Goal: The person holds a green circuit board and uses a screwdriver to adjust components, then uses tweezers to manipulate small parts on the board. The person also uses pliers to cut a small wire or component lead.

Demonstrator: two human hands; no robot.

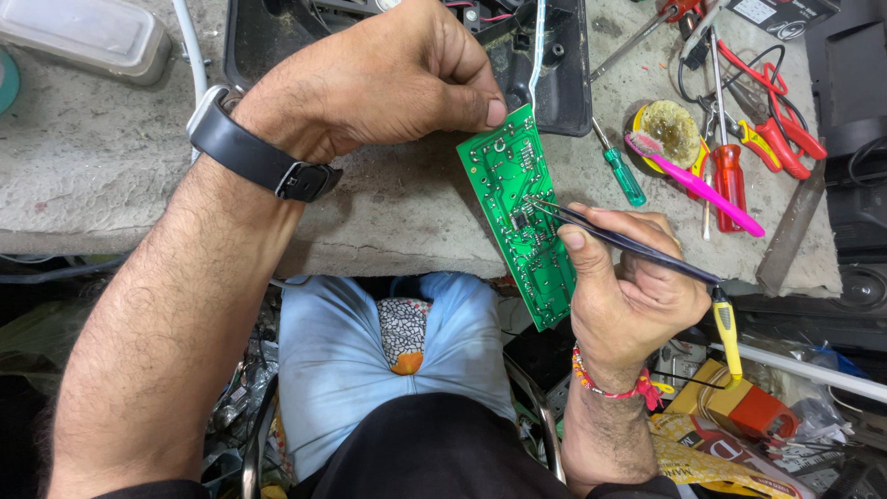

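Screwdrivers with red and green handles and a pink toothbrush clutter the bench. Left hand pinches the long green circuit board by its top; right hand grips dark metal tweezers, tips on the board.

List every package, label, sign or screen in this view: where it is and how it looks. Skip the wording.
Black box with a white label: top right corner of the bench, rectangular, partly cut off.
Clear plastic box: top left corner of the bench, oblong, translucent grey.
Yellow and red printed packet: bottom right, below the right hand, crumpled.
Orange and tan carton: just above that packet, boxy.
No screens or signs show.
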